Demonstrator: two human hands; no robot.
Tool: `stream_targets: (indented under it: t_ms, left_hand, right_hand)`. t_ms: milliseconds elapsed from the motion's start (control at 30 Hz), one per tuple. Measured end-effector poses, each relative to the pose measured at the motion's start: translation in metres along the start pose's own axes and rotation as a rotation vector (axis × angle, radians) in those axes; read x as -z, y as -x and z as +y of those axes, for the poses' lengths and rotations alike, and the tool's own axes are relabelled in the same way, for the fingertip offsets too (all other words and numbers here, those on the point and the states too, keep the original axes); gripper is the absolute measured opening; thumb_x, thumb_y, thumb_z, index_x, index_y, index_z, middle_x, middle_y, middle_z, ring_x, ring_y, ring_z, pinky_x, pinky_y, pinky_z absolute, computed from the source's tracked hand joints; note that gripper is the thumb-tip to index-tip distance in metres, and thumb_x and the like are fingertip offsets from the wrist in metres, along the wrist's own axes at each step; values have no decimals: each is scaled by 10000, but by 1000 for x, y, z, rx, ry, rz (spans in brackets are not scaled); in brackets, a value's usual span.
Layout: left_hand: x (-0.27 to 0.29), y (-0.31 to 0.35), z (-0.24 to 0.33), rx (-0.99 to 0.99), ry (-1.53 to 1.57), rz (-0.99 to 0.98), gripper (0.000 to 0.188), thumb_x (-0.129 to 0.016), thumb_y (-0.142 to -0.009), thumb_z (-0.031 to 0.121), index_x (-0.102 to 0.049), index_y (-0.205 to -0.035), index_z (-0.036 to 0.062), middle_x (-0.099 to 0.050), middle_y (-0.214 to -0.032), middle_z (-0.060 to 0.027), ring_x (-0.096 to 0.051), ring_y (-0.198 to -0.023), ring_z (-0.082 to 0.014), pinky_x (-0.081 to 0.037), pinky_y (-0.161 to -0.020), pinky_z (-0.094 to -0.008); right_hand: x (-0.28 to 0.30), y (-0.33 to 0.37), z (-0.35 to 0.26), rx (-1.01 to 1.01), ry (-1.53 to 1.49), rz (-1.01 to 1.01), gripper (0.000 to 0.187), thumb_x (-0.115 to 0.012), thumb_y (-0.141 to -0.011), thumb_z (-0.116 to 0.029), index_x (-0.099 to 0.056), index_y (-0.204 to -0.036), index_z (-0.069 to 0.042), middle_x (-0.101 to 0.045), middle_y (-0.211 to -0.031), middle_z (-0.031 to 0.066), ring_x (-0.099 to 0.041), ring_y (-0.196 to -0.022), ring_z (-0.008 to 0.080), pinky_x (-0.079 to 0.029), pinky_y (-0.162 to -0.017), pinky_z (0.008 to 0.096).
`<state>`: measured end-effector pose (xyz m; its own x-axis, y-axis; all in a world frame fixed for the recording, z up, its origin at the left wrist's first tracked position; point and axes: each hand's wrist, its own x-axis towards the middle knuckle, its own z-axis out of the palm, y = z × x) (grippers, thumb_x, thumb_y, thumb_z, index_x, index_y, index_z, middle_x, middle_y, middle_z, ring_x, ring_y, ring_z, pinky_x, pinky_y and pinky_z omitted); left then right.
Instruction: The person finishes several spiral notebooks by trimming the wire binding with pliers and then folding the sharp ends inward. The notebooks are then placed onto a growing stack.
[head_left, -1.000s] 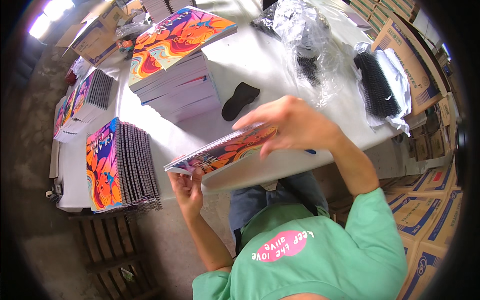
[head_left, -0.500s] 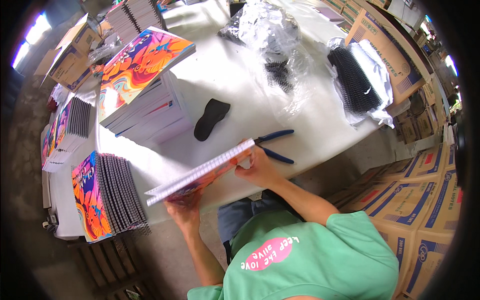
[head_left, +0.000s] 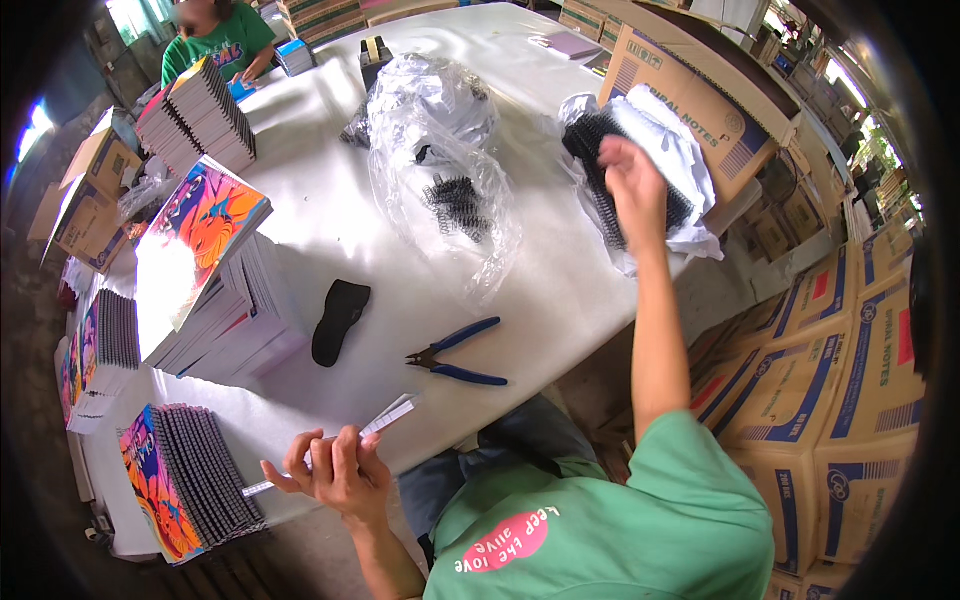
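Observation:
My left hand [head_left: 345,478] is closed round a thin unbound notebook [head_left: 392,412], held nearly edge-on near the table's front edge; its pale edge shows and its cover is mostly hidden. My right hand [head_left: 634,192] is stretched out over a pile of black spiral binding coils [head_left: 597,140] on white wrapping at the right. Its thumb and fingers are somewhat apart, and I see nothing between them. Blue-handled cutting pliers [head_left: 455,355] lie splayed on the table between my arms. Left of the pliers is a flat black pad-like piece [head_left: 340,320].
A tall stack of notebooks [head_left: 235,310] and a bound stack [head_left: 190,480] stand at the left. Clear plastic [head_left: 440,150] with more coils lies mid-table. Cartons [head_left: 690,110] stand at the right, others are piled beside the table. A person [head_left: 222,50] in green is at the far left.
My right hand has let go of the notebook and moved far right to the coils. My left hand keeps the notebook, now lower. The view has shifted, bringing the other person in.

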<state>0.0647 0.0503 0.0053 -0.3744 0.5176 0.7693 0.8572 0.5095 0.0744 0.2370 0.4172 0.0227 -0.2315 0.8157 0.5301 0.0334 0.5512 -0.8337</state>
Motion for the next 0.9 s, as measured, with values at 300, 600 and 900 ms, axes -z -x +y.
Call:
stream_targets:
  t_ms: [300,600,900]
  left_hand:
    - [-10,5,-6,13,-22,73,287,-561,-872,413,-586,-679,202,-436,-594,43,-542,-819,-188,-79,-1104,-505]
    - [-13,-2,-8,21,-4,85,284,-550,-871,465,-669,-754,235,-432,-595,52,-544,-819,-169,-69,-1109,-490]
    - [-21,8,-4,-38,-52,142,436,-560,-788,603,-626,-888,184,-486,-764,-3,-419,-1152,-268,74,-1070,-569]
  right_hand:
    - [6,-95,77,-218,1350,-237,527,-703,-670,-224,-520,-1118,-14,-609,-1068,207,-594,-995,383,-488,-841,480]
    - [10,-107,54,165,1356,-624,422,-527,-815,-14,-509,-1233,-67,-589,-1046,240,-577,-974,401,-478,-831,461]
    - [-44,-20,-125,551,467,-776,391,-521,-878,-74,-514,-1264,-129,-607,-964,139,-620,-925,283,-506,-813,363]
